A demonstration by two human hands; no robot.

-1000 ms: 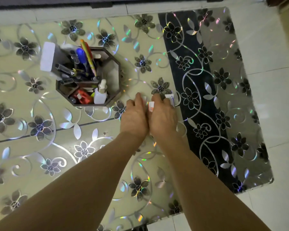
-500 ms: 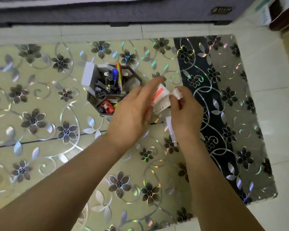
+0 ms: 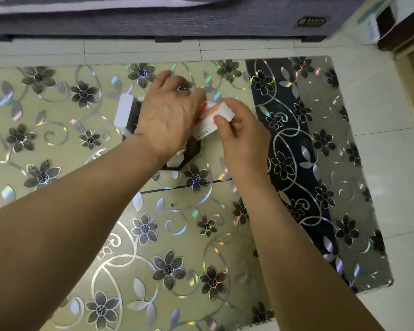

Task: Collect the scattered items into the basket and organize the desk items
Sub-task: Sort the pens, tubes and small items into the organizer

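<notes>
A dark octagonal basket [image 3: 191, 151] stands on the flowered desk [image 3: 153, 235], mostly covered by my hands. A white box [image 3: 123, 113] leans at its left rim. Both hands hold a white tube with a red-orange stripe [image 3: 209, 120] over the basket's right side. My left hand [image 3: 167, 115] covers the tube's left end. My right hand [image 3: 242, 132] pinches its right end between thumb and fingers. What lies inside the basket is hidden.
The desk's right part carries a black flowered band [image 3: 294, 163] and a silver strip [image 3: 339, 139]. White floor tiles [image 3: 392, 187] lie beyond the right edge. A dark grey upholstered edge [image 3: 177, 20] runs along the far side.
Both hands lifted the tube from the desk and carried it to the basket. The basket's contents, visible before, are now hidden under my left hand.
</notes>
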